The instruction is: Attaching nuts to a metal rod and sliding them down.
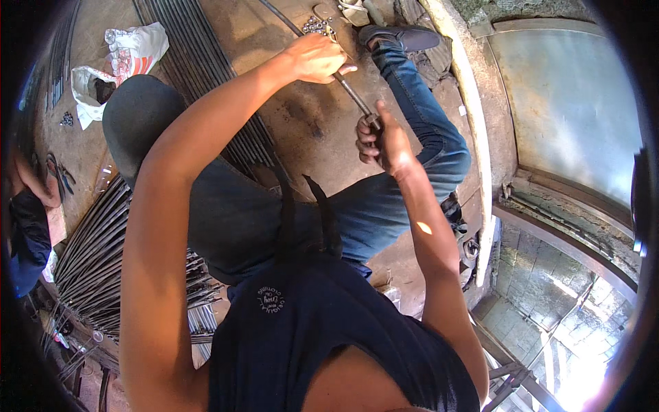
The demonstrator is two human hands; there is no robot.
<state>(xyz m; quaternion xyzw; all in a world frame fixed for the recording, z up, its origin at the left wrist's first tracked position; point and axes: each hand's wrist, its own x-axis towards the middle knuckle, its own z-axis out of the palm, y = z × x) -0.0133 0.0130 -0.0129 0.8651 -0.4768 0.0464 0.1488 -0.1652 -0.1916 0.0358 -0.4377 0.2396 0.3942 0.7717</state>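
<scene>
Left hand (316, 58) clamped round the steel rod (355, 96), right hand (390, 141) curled about the nut-like fitting (373, 121) at its near end!
And the rod hangs aslant above the floor (295, 130), running toward the floor's far edge, where small metal pieces (318, 26) lie; good work here, I'd judge, means a firm left grip against spin, the fitting square to the rod, light finger turns, backing off at any bind. But what's hidden? The right fingers cover part of the fitting, any thread is too fine to make out, and the rod's far end runs out of view at the top.
</scene>
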